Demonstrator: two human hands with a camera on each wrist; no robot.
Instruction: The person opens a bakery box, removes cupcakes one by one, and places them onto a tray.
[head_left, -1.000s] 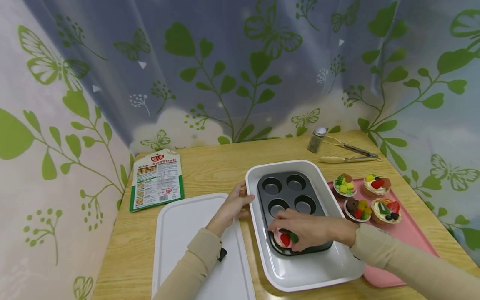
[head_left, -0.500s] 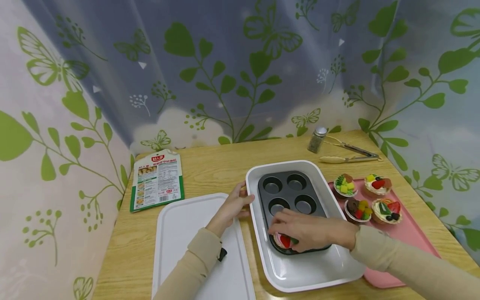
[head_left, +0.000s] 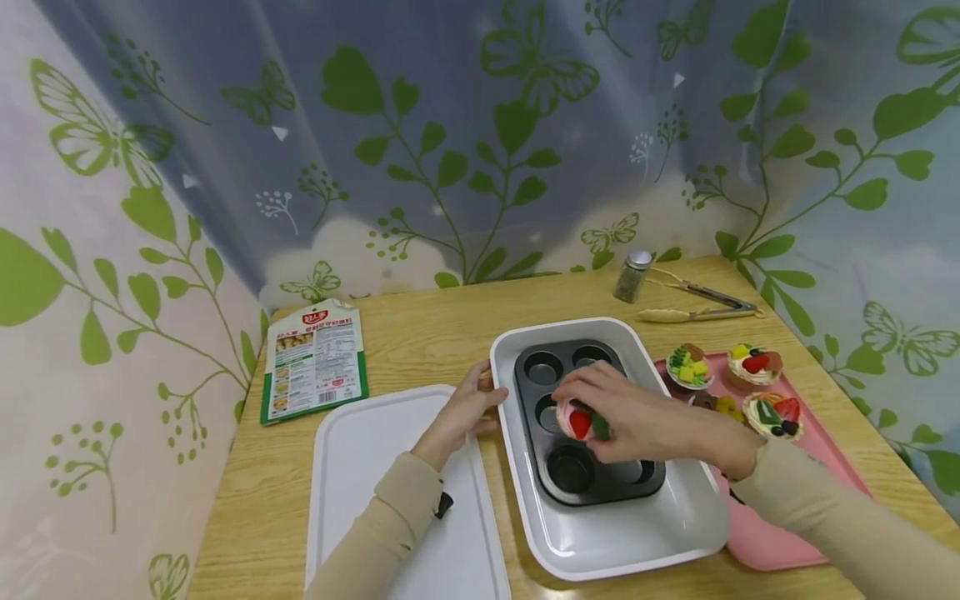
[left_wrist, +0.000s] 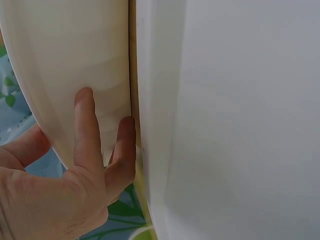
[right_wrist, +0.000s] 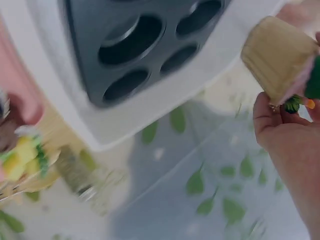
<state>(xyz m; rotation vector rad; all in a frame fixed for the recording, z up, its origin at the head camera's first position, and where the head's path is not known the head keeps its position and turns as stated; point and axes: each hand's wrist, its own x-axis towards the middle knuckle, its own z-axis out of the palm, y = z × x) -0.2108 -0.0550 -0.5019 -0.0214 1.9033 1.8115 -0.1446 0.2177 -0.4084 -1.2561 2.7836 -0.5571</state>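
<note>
My right hand point(head_left: 637, 421) grips a cupcake point(head_left: 576, 421) with pink cream, a red strawberry and something green on top. It is held above the dark muffin tin point(head_left: 566, 496); its tan, ridged side point(right_wrist: 277, 55) shows in the right wrist view. The tin sits inside a deep white tray point(head_left: 600, 542), and its front left cup shows bare. At the tray's left side, my left hand point(head_left: 467, 412) holds the wall, thumb over the rim. In the left wrist view its fingers point(left_wrist: 86, 127) lie along the tray's outer wall.
A pink tray point(head_left: 776, 533) at the right bears several fruit-topped cupcakes point(head_left: 753, 364). Behind it lie tongs point(head_left: 701, 314) and a spice shaker point(head_left: 632, 277). A white lid-like board point(head_left: 375, 467) lies at the left, with a food packet point(head_left: 315, 358) behind it.
My right hand has lifted the cupcake out of the tin's front left cup and moved it up and away from me. The left hand stays on the tray's side.
</note>
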